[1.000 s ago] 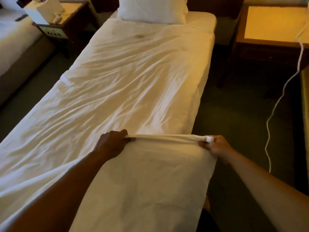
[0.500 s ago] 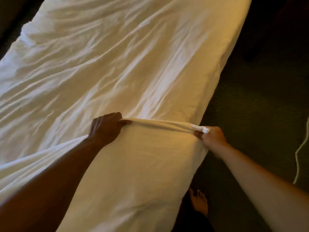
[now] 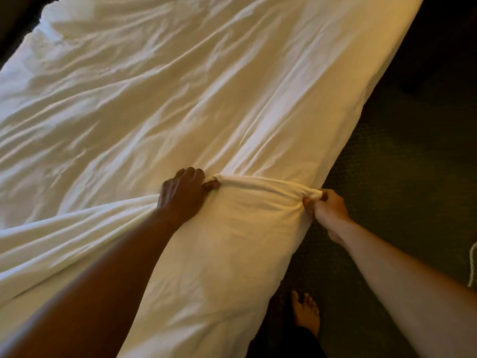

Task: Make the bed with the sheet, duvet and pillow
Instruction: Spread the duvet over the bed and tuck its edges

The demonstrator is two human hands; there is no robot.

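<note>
A wrinkled white duvet (image 3: 180, 86) covers the bed and fills most of the view. Its near end is folded back, and the fold runs as a bunched ridge (image 3: 260, 183) between my hands. My left hand (image 3: 182, 195) grips the left end of that ridge, fingers curled over the cloth. My right hand (image 3: 329, 206) pinches the right end at the bed's right edge. The folded part (image 3: 219, 267) hangs toward me. The pillow is out of view.
Dark green carpet (image 3: 400, 164) lies to the right of the bed. My bare foot (image 3: 305, 312) stands on it close to the bed's side. A white cord (image 3: 472, 264) shows at the right edge. A dark gap (image 3: 15, 24) borders the bed's far left.
My view has tilted down, so the pillow and nightstands have left the frame. Both hands keep their hold on the fold and have come closer together, bunching the cloth between them.
</note>
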